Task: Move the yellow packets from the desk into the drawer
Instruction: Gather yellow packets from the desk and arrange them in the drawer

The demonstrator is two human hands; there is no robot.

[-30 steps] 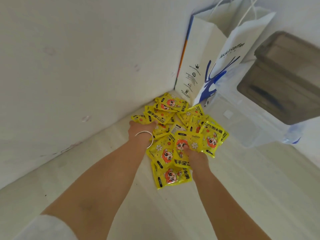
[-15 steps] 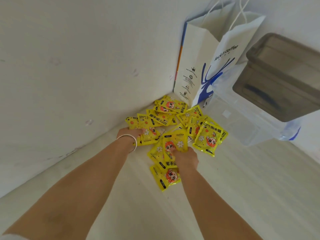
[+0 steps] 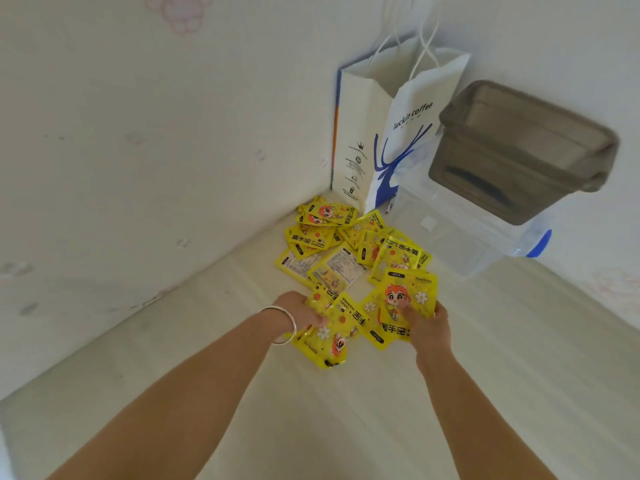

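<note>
Head view, both of my hands at the near edge of the pile of yellow packets (image 3: 360, 268) on the pale desk (image 3: 346, 427). My left hand (image 3: 302, 311), a silver bangle (image 3: 282, 323) on its wrist, has its fingers curled around several overlapping packets (image 3: 332, 329) at the near-left of the pile; how tightly they close I cannot tell, since the fingertips are hidden under the foil. My right hand (image 3: 427, 329) pinches one packet (image 3: 405, 301) by its lower edge, thumb on the printed face and the remaining fingers behind it, so that the packet stands tilted up above the others. Beyond both sets of fingers the rest of the packets lie scattered flat toward the wall corner, two of them showing their pale backs. Farther still stands a white paper bag (image 3: 388, 133), and to its right a clear plastic box (image 3: 467, 237) carrying a grey-brown container (image 3: 519, 150). No drawer is in view.
</note>
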